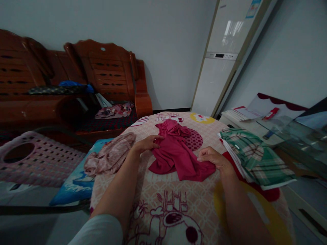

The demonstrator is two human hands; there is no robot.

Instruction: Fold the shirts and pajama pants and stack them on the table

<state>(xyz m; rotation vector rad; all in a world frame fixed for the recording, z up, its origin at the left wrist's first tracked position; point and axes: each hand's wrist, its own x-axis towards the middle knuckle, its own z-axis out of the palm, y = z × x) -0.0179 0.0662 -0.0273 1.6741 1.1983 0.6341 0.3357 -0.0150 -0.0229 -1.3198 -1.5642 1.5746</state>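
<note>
A crumpled magenta garment lies on the round, cloth-covered table, its far end bunched up and its near end spread wider. At its left edge, my left hand touches the fabric with finger and thumb apart. My right hand is closed in a pinch on the lower right edge of the garment. Left of my left forearm lies a rumpled pinkish-brown velvety cloth. Folded green plaid fabric is stacked over white and red cloth, to the right of my right hand.
Beside the table's left side are a blue printed cushion and a pink woven chair back. A carved wooden sofa stands behind. A tall white cabinet-like appliance is at the back, with a glass-topped stand on the right.
</note>
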